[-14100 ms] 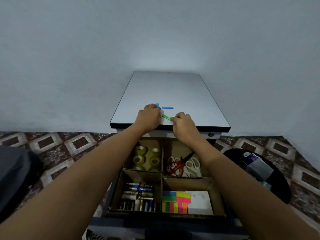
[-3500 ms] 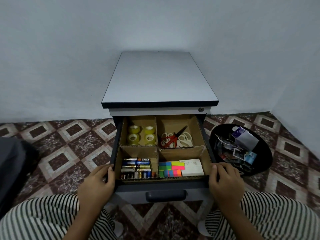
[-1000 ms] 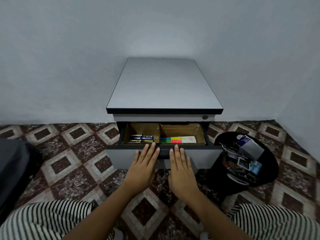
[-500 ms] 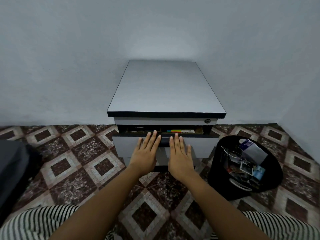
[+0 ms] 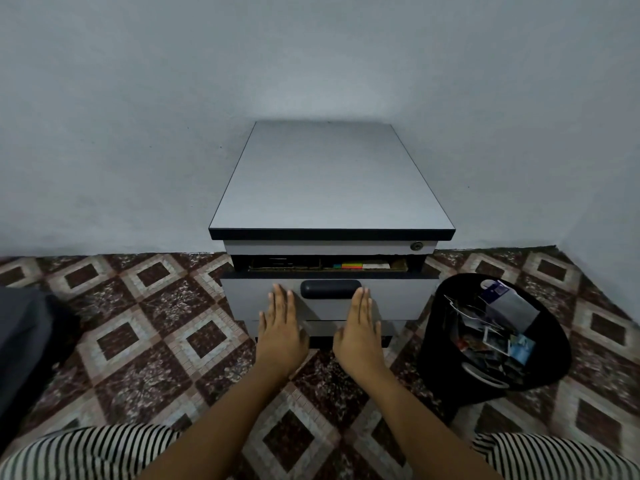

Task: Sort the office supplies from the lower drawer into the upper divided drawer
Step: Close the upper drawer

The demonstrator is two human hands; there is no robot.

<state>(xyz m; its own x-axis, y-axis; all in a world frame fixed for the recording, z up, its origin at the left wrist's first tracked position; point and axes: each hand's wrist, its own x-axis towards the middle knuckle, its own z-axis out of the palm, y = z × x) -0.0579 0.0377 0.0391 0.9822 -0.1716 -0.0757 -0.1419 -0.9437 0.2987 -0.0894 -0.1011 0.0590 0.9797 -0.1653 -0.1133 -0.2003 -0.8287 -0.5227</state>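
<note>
Pressing both flat, spread hands, left (image 5: pixel 281 332) and right (image 5: pixel 360 332), on the stiff drawer (image 5: pixel 398 299) front beside the handle (image 5: pixel 330 289), likely sliding easily, nearly shut.

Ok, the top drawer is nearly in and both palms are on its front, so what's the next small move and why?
Probably one more short, even push. The upper drawer is not flush: a dark gap shows above its front, with coloured sticky notes visible inside. The left hand and right hand lie flat and open on either side of the handle, holding nothing, so pressing squarely should seat it.
</note>
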